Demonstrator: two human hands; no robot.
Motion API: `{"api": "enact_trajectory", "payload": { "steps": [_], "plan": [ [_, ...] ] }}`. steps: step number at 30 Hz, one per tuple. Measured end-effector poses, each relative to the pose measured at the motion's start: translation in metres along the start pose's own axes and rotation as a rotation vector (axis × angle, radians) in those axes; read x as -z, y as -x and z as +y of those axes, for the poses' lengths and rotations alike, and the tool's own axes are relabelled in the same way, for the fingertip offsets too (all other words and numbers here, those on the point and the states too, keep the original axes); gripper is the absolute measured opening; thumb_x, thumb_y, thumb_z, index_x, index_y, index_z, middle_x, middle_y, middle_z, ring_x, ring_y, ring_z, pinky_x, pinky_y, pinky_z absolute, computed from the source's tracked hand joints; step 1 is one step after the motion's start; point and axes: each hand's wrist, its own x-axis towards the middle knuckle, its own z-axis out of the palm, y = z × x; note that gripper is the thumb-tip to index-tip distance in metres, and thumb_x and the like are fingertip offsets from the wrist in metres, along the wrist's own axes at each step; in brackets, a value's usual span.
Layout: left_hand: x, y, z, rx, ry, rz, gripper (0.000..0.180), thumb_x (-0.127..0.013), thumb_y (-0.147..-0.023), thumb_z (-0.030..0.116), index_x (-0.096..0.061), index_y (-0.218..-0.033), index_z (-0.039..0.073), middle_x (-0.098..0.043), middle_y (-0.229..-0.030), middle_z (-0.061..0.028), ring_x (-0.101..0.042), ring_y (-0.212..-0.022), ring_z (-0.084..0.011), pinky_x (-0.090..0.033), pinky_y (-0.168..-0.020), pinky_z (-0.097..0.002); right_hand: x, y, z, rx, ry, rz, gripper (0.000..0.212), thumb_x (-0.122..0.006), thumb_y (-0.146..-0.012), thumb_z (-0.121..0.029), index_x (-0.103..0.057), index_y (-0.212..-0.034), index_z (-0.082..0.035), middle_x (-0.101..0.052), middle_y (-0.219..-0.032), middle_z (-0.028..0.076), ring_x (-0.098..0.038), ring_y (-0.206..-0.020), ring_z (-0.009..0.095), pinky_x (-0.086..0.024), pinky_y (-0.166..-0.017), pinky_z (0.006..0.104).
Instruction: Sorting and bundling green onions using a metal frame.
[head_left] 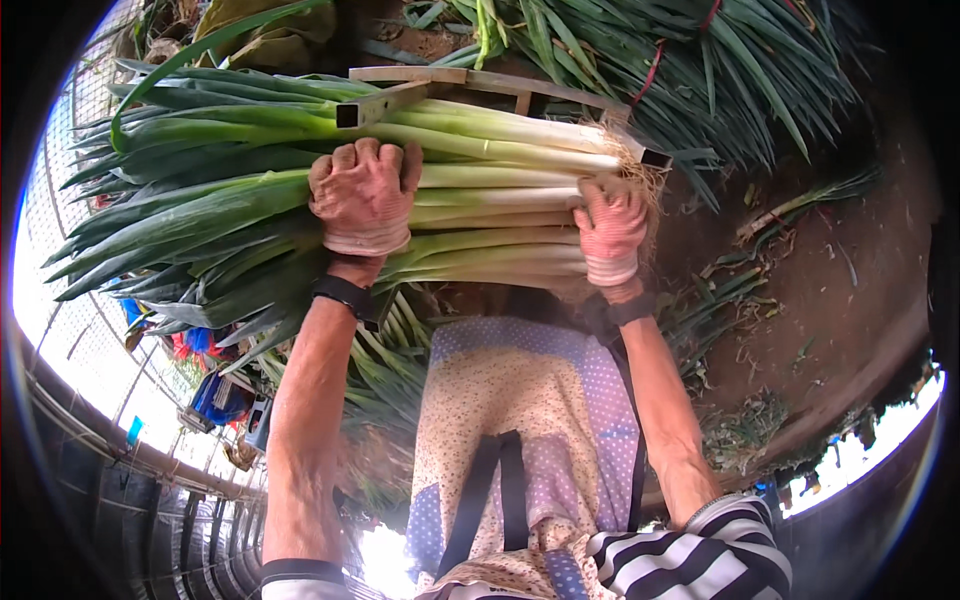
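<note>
A thick row of leeks [490, 197] lies crosswise in front of me, dark green leaves to the left, white stems and root ends to the right. It rests in a rack [440, 75] with square-tube metal uprights. My left hand [363, 195], in a dirty pinkish glove, is curled over the stalks where green turns pale. Near the roots, my right hand [612, 228], gloved alike, has its fingers bent around the white ends. Both palms and the undersides of the fingers are hidden.
More leek bundles [690, 90] bound with red ties lie beyond the rack at the far right. A small loose bunch [800, 208] and leaf scraps [745, 420] litter the brown soil. Several leaves [390, 355] lie below the rack, left of my patterned apron [520, 380].
</note>
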Motion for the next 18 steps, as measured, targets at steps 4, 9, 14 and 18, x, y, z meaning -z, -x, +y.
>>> {"api": "enact_trajectory", "payload": {
  "steps": [4, 9, 14, 18],
  "plan": [
    [-0.005, 0.002, -0.001, -0.030, -0.014, 0.040, 0.029, -0.063, -0.086, 0.039, -0.062, -0.069, 0.015, -0.063, -0.078, -0.0036, -0.060, -0.079, -0.0218, -0.041, -0.076, -0.0394, -0.009, 0.010, 0.004, 0.085, 0.080, -0.016, 0.030, -0.073, -0.066, -0.016, -0.066, -0.095, -0.020, -0.057, -0.099, 0.000, -0.055, -0.096, 0.025, -0.048, -0.083, 0.0422],
    [-0.007, 0.003, -0.002, -0.007, -0.036, -0.036, 0.028, -0.065, -0.086, 0.042, -0.064, -0.074, 0.017, -0.062, -0.079, -0.0026, -0.060, -0.081, -0.0223, -0.041, -0.081, -0.0396, -0.015, 0.002, 0.010, 0.187, 0.114, 0.011, 0.023, -0.067, -0.065, -0.013, -0.062, -0.087, -0.018, -0.055, -0.090, 0.000, -0.055, -0.089, 0.024, -0.050, -0.076, 0.0403],
    [0.005, 0.000, 0.002, -0.050, -0.041, -0.098, 0.039, -0.060, -0.087, 0.054, -0.068, -0.076, 0.017, -0.063, -0.081, -0.0034, -0.061, -0.081, -0.0218, -0.041, -0.082, -0.0397, -0.014, 0.011, 0.007, 0.163, 0.075, 0.045, 0.028, -0.070, -0.065, -0.009, -0.068, -0.092, -0.017, -0.061, -0.095, 0.001, -0.057, -0.092, 0.026, -0.049, -0.080, 0.0422],
    [0.017, -0.007, -0.004, -0.196, 0.040, -0.167, 0.049, -0.062, -0.080, 0.062, -0.071, -0.081, 0.014, -0.064, -0.083, -0.0039, -0.061, -0.083, -0.0228, -0.043, -0.082, -0.0390, -0.017, 0.015, 0.002, 0.128, 0.057, 0.115, 0.033, -0.074, -0.064, -0.009, -0.069, -0.096, -0.017, -0.060, -0.098, 0.002, -0.057, -0.095, 0.027, -0.048, -0.083, 0.0432]
  ]
}}
